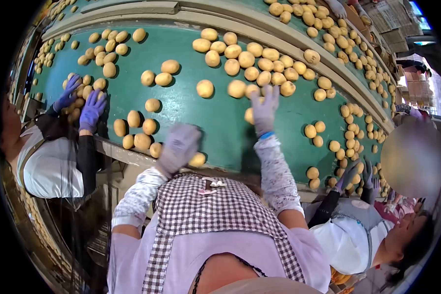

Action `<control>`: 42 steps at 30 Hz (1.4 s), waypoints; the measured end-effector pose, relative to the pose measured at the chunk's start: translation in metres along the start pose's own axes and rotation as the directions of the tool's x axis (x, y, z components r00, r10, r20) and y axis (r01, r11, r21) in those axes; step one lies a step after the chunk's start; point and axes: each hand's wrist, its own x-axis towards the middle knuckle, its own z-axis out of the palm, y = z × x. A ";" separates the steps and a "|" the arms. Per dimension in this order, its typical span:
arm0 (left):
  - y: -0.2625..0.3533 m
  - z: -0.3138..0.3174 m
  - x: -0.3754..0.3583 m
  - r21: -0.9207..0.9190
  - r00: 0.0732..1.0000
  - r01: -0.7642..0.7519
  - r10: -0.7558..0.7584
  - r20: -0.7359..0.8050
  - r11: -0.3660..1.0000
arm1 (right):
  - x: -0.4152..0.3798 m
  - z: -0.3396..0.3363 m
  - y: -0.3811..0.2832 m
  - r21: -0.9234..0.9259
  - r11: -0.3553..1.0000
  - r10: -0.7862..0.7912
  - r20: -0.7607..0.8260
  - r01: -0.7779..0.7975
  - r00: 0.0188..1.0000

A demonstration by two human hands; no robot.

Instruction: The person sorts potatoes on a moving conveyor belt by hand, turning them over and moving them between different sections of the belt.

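Observation:
Yellow potatoes (205,88) lie scattered over a green conveyor belt (181,112). Low on the belt, near its front edge, my left hand (180,147) wears a grey glove and is smeared by motion. One potato (197,159) lies beside that hand, partly behind it. My right hand (265,109), also gloved, reaches farther out with its fingers stretched toward the potato cluster (263,78). Another potato (249,115) sits against its left side. Whether the right fingertips touch the potatoes is hard to see.
A co-worker's purple-gloved hands (92,111) are among potatoes at the left. Another co-worker's grey-gloved hand (348,175) is at the right. A beige rail (259,33) divides this belt from a second belt carrying potatoes. Cardboard boxes (387,17) stand at the upper right.

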 end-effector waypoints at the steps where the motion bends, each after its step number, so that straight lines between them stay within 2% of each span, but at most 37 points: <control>1: 0.008 0.011 0.007 -0.166 0.984 -0.071 0.096 0.147 0.984 | -0.018 0.010 -0.010 -0.020 0.984 -0.176 0.097 0.178 0.980; 3: 0.000 0.078 -0.002 -0.061 0.859 -0.469 0.471 0.201 0.881 | -0.043 0.013 -0.057 0.353 0.934 -0.194 0.400 0.045 0.896; 4: -0.002 0.075 -0.003 -0.067 0.862 -0.464 0.468 0.197 0.883 | -0.045 0.001 -0.093 0.579 0.738 -0.138 0.632 -0.346 0.762; 5: -0.006 0.070 -0.002 -0.072 0.883 -0.399 0.404 0.237 0.914 | -0.037 -0.003 -0.099 0.573 0.744 -0.138 0.633 -0.343 0.761; 6: -0.009 0.058 0.003 -0.071 0.901 -0.331 0.338 0.274 0.941 | -0.022 -0.005 -0.100 0.503 0.817 -0.229 0.732 -0.282 0.642; 7: -0.019 0.037 0.004 0.107 0.924 -0.310 0.273 0.269 0.945 | -0.003 -0.005 -0.102 0.442 0.874 -0.297 0.816 -0.203 0.496; 9: -0.047 -0.016 0.015 0.283 0.968 -0.091 0.018 0.250 0.955 | 0.048 -0.002 -0.107 0.350 0.889 -0.041 0.703 -0.295 0.710; 10: -0.066 -0.047 0.015 0.055 0.978 0.155 -0.161 0.134 0.986 | 0.079 0.010 -0.084 0.318 0.922 -0.025 0.618 -0.220 0.786; 11: -0.105 -0.055 -0.004 0.283 0.929 0.287 -0.337 0.149 0.915 | 0.105 0.017 -0.079 0.248 0.955 0.015 0.509 -0.163 0.861; 12: -0.148 -0.058 -0.027 0.257 0.979 0.202 -0.186 -0.084 0.945 | 0.134 0.025 -0.078 0.170 0.980 0.032 0.380 -0.104 0.924; 13: -0.157 -0.083 -0.031 0.515 0.968 0.248 -0.235 -0.091 0.820 | 0.162 0.047 -0.054 0.068 0.998 -0.040 0.389 0.015 0.920; 14: -0.175 -0.088 -0.044 0.585 0.932 0.360 -0.303 -0.198 0.727 | 0.179 0.070 -0.032 -0.034 0.990 -0.110 0.405 0.135 0.908; 15: -0.188 -0.096 -0.053 0.547 0.912 0.410 -0.338 -0.233 0.730 | 0.187 0.080 -0.036 -0.096 0.984 -0.089 0.451 0.148 0.888; 17: -0.189 -0.114 -0.056 0.463 0.885 0.463 -0.367 -0.286 0.756 | 0.194 0.099 -0.047 -0.221 0.973 0.052 0.489 0.066 0.871; 18: -0.182 -0.115 -0.056 0.461 0.906 0.418 -0.319 -0.279 0.783 | 0.194 0.102 -0.051 -0.275 0.961 0.134 0.508 0.013 0.851; 20: -0.158 -0.111 -0.053 0.279 0.916 0.389 -0.336 -0.221 0.878 | 0.192 0.096 -0.057 -0.288 0.955 0.125 0.616 0.075 0.778; 21: -0.140 -0.108 -0.049 0.293 0.941 0.329 -0.283 -0.188 0.898 | 0.192 0.084 -0.074 -0.284 0.959 0.213 0.698 -0.009 0.684; 22: -0.126 -0.107 -0.049 0.302 0.960 0.270 -0.230 -0.161 0.914 | 0.195 0.074 -0.069 -0.118 0.990 0.140 0.819 -0.074 0.557; 23: -0.129 -0.099 -0.057 0.227 0.974 0.226 -0.215 -0.072 0.947 | 0.195 0.060 -0.083 -0.092 0.968 0.206 0.823 -0.234 0.529; 24: -0.129 -0.086 -0.065 0.211 0.978 0.210 -0.203 -0.058 0.955 | 0.197 0.049 -0.097 -0.067 0.918 0.270 0.829 -0.391 0.490; 25: -0.129 -0.076 -0.074 0.188 0.978 0.209 -0.210 -0.015 0.960 | 0.204 0.052 -0.084 0.326 0.756 0.102 0.798 -0.568 0.594; 26: -0.127 -0.070 -0.078 0.167 0.977 0.205 -0.213 0.030 0.964 | 0.197 0.052 -0.093 0.565 0.529 0.145 0.675 -0.633 0.724; 27: -0.129 -0.061 -0.084 0.161 0.976 0.207 -0.215 0.035 0.965 | 0.191 0.053 -0.100 0.780 0.282 0.183 0.528 -0.559 0.829; 28: -0.134 -0.053 -0.089 0.173 0.978 0.167 -0.186 0.096 0.971 | 0.183 0.067 -0.108 0.779 0.283 0.190 0.526 -0.559 0.829; 29: -0.139 -0.052 -0.092 0.187 0.975 0.124 -0.154 0.158 0.975 | 0.176 0.086 -0.109 0.609 0.677 0.099 0.480 -0.413 0.871; 30: -0.141 -0.063 -0.089 0.187 0.975 0.116 -0.148 0.167 0.976 | 0.165 0.104 -0.112 0.324 0.931 -0.004 0.471 -0.169 0.882; 31: -0.142 -0.078 -0.084 0.158 0.966 0.111 -0.144 0.214 0.981 | 0.142 0.122 -0.124 0.087 0.985 -0.170 0.427 0.146 0.888; 32: -0.147 -0.090 -0.081 0.135 0.957 0.111 -0.143 0.253 0.985 | 0.117 0.142 -0.141 -0.161 0.882 -0.344 0.426 0.444 0.837; 34: -0.174 -0.103 -0.093 0.147 0.975 0.102 -0.128 0.182 0.984 | 0.066 0.172 -0.167 -0.379 0.837 -0.279 0.327 0.395 0.903; 35: -0.186 -0.126 -0.093 0.157 0.971 0.163 -0.186 0.148 0.974 | 0.053 0.166 -0.181 -0.065 0.910 -0.317 0.525 0.409 0.790; 36: -0.202 -0.144 -0.097 0.165 0.963 0.222 -0.243 0.119 0.961 | 0.042 0.153 -0.203 0.245 0.916 -0.396 0.669 0.318 0.629; 37: -0.231 -0.151 -0.110 0.278 0.965 0.224 -0.252 0.067 0.934 | 0.038 0.129 -0.243 0.397 0.917 -0.330 0.808 -0.037 0.487; 38: -0.256 -0.155 -0.122 0.387 0.967 0.230 -0.254 0.012 0.893 | 0.039 0.134 -0.243 0.397 0.917 -0.327 0.808 -0.044 0.490; 39: -0.260 -0.177 -0.128 0.379 0.952 0.276 -0.304 0.015 0.883 | 0.043 0.136 -0.247 0.292 0.947 -0.292 0.623 0.131 0.726; 40: -0.267 -0.183 -0.128 0.411 0.949 0.295 -0.314 -0.021 0.863 | 0.049 0.139 -0.242 0.133 0.956 -0.292 0.367 0.261 0.883; 41: -0.273 -0.184 -0.128 0.404 0.936 0.349 -0.337 -0.104 0.846 | 0.044 0.150 -0.224 -0.216 0.894 -0.330 0.273 0.392 0.904; 42: -0.276 -0.188 -0.120 0.396 0.914 0.405 -0.354 -0.198 0.824 | 0.046 0.153 -0.229 -0.212 0.891 -0.341 0.272 0.402 0.900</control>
